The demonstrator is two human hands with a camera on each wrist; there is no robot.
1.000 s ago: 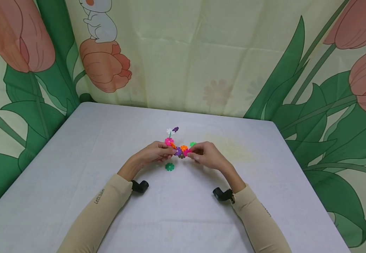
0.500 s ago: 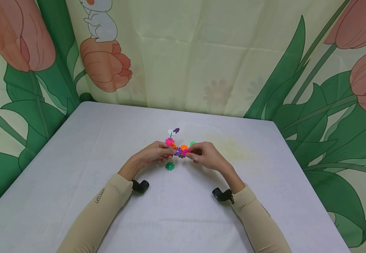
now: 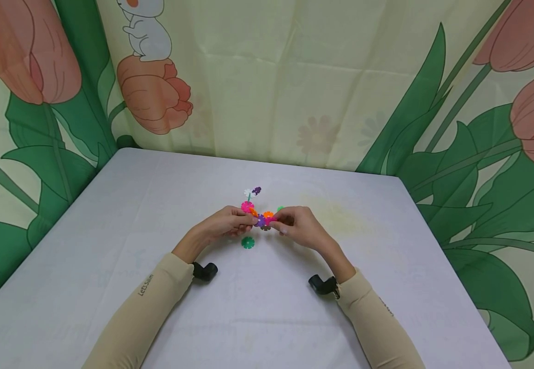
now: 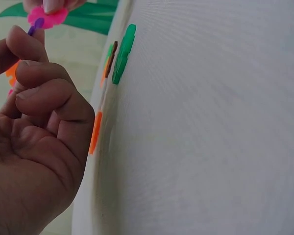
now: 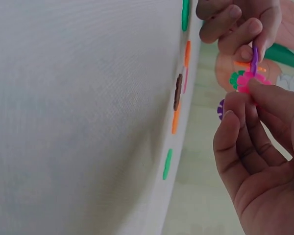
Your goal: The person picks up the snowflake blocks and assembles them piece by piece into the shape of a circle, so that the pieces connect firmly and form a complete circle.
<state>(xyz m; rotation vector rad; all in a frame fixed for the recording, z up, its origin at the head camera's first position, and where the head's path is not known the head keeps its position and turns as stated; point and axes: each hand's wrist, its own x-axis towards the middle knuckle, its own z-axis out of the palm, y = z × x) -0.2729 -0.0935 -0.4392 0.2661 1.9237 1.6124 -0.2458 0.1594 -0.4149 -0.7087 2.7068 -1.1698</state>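
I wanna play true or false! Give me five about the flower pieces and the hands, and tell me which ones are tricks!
1. The right hand pinches a pink piece. True.
2. The left hand holds a white piece. False: it pinches a purple piece.
3. A dark green piece lies on the table. True.
4. The left sleeve is black. False: it is beige.
5. Big tulips decorate the backdrop. True.
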